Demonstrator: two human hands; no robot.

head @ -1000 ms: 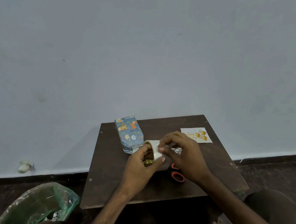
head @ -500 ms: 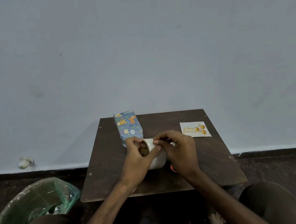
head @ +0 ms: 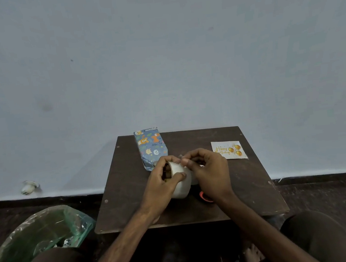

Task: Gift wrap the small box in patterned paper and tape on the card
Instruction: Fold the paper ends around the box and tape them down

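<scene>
Left hand (head: 162,182) grips tape roll (head: 180,183); right hand (head: 209,169) fingers (head: 187,161) pinch tape end. Peel slowly, hold roll steady, keep strip short for box (head: 151,149) flap.

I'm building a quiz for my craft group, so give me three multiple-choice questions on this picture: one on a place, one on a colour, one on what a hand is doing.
1. Where on the table does the card lie? A. far right part B. near left corner C. dead centre
2. What main colour is the wrapped box's paper? A. red B. blue C. black
3. What is the left hand doing? A. lying flat on the table B. gripping the tape roll C. holding the card
Answers: 1 A, it lies by the far right edge. 2 B, blue with orange animals. 3 B, its fingers curl round the roll; the right hand pinches at the tape end.
</scene>
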